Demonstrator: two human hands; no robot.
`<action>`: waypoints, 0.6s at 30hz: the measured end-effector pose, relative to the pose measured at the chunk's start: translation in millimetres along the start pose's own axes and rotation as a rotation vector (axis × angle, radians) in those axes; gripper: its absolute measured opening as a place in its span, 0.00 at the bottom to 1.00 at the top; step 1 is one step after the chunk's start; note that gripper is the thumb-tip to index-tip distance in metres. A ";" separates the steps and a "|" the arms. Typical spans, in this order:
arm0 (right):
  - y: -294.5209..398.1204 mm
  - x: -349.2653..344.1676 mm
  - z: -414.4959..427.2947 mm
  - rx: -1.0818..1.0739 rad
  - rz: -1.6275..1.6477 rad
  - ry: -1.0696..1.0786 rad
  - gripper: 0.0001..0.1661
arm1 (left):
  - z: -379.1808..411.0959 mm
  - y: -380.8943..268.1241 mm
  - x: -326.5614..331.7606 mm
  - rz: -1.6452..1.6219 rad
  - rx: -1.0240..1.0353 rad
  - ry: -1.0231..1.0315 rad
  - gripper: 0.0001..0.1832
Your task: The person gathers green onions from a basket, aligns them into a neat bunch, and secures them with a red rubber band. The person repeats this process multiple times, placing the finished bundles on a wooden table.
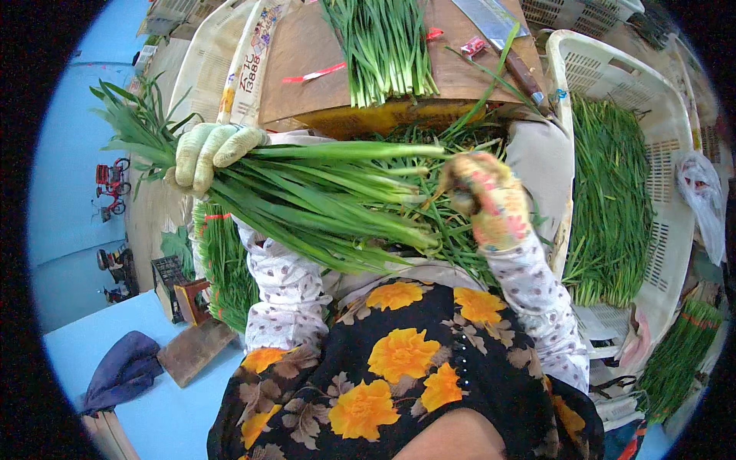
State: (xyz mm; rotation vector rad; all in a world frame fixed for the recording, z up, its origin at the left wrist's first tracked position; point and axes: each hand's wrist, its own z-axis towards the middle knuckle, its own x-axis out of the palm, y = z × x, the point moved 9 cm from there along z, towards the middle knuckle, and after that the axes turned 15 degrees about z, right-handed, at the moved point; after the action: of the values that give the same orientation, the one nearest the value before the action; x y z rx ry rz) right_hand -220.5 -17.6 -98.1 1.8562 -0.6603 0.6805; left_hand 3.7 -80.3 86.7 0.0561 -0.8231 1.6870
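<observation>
My left hand [215, 155], in a pale knitted work glove, is closed around the leafy part of a bunch of garlic chives [322, 195]. Their pale stem ends point right. My right hand [483, 195], in a floral-patterned glove and slightly blurred, is by the stem ends with its fingers curled; whether it pinches a stem cannot be told. Loose leaves and trimmings [460, 230] lie beneath. Beyond the hands, another bunch of chives [391, 57] rests on a wooden board [305, 52], with red tape strips and a cleaver [506, 52].
At the right stands a white plastic basket [667, 144] filled with chives [609, 201]. Tied bundles [224, 259] stand beside my left sleeve, and more [681, 356] lie at lower right. A wooden stool [192, 345] and dark cloth [123, 368] are at lower left.
</observation>
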 end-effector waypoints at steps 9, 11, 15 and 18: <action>60.8 17.1 -35.8 -0.707 -1.439 0.085 0.15 | 4.5 -54.2 21.9 0.103 0.096 0.381 0.10; 53.2 42.9 -38.6 -0.639 -1.154 0.291 0.18 | 0.4 -60.1 25.3 0.115 0.075 0.411 0.11; 29.3 67.0 -19.6 -0.333 -0.741 0.329 0.18 | 16.7 -31.4 22.1 0.114 -0.040 0.590 0.11; 23.1 71.6 -19.1 -0.311 -0.646 0.370 0.10 | 19.0 -20.8 21.9 0.145 -0.038 0.443 0.10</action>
State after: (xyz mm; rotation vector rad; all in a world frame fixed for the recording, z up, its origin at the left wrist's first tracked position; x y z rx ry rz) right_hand -190.3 -17.5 -26.6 1.4734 0.0841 0.4377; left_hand 8.0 -71.1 120.9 -0.3994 -0.5320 1.7299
